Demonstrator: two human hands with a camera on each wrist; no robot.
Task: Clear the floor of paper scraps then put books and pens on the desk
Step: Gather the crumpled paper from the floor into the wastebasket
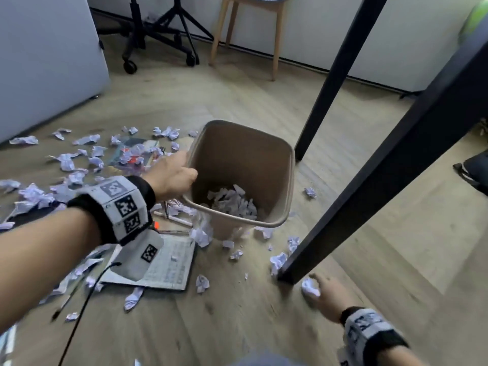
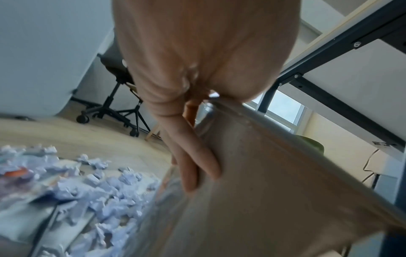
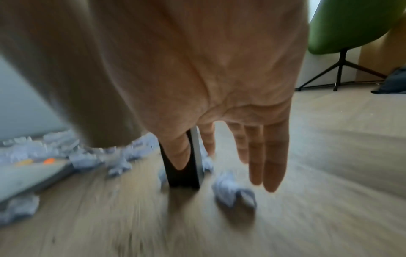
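My left hand [image 1: 174, 175] grips the left rim of a brown waste bin [image 1: 289, 180], which holds several crumpled paper scraps [image 1: 232, 202]. In the left wrist view the fingers [image 2: 197, 165] lie on the outside of the bin wall [image 2: 274, 191]. My right hand [image 1: 323, 287] is low over the floor with straight fingers [image 3: 270, 156], just beside one crumpled scrap [image 3: 232, 193] by the foot of a desk leg [image 3: 182, 173]. White scraps [image 1: 66, 162] litter the floor to the left. An open book [image 1: 171, 268] and a colourful book [image 1: 137, 151] lie among them, with a black pen [image 1: 63, 305].
Two slanted black desk legs [image 1: 343, 75] [image 1: 383, 194] stand right of the bin. An office chair base with castors [image 1: 158, 48], a wooden stool [image 1: 248, 35] and a white cabinet [image 1: 47, 62] are at the back. A green chair [image 3: 351, 26] is at the right.
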